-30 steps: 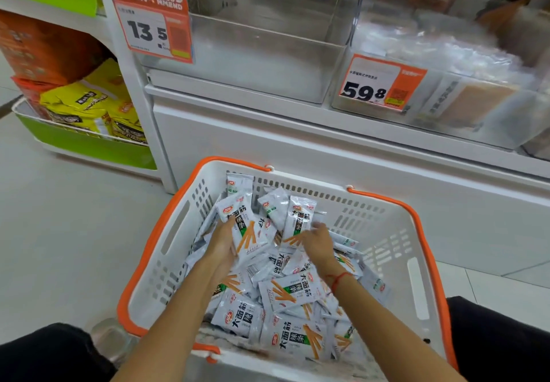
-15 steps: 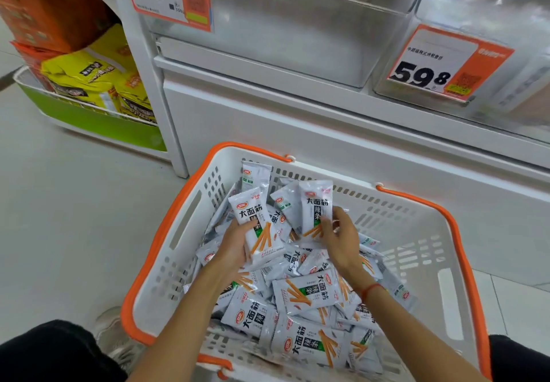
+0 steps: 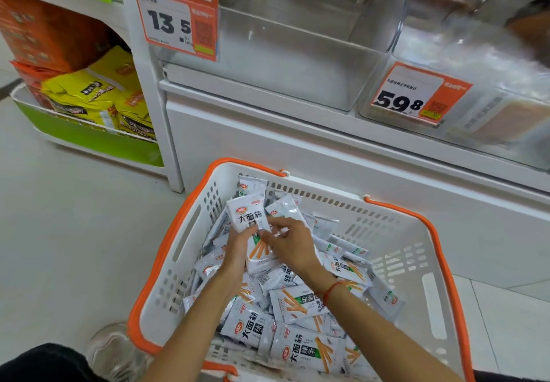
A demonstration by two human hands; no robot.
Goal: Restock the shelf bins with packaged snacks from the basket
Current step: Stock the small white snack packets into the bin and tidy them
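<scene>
Gripped between both hands, a white foil snack packet with black lettering (image 3: 248,218) is held upright above the pile near the far-left corner of the white plastic basket with orange rim (image 3: 428,289). Its lower part is pinched by the left hand (image 3: 238,247) and the right hand (image 3: 290,243), its long axis running toward the far rim. Beyond and above that rim, nearer the left hand, the clear, apparently unfilled shelf bin (image 3: 297,63) is seen.

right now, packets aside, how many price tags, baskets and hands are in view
price tags: 2, 13.5 tag and 59.8 tag
basket: 1
hands: 2, left hand and right hand, both gripping snack packets
total: 5
</scene>
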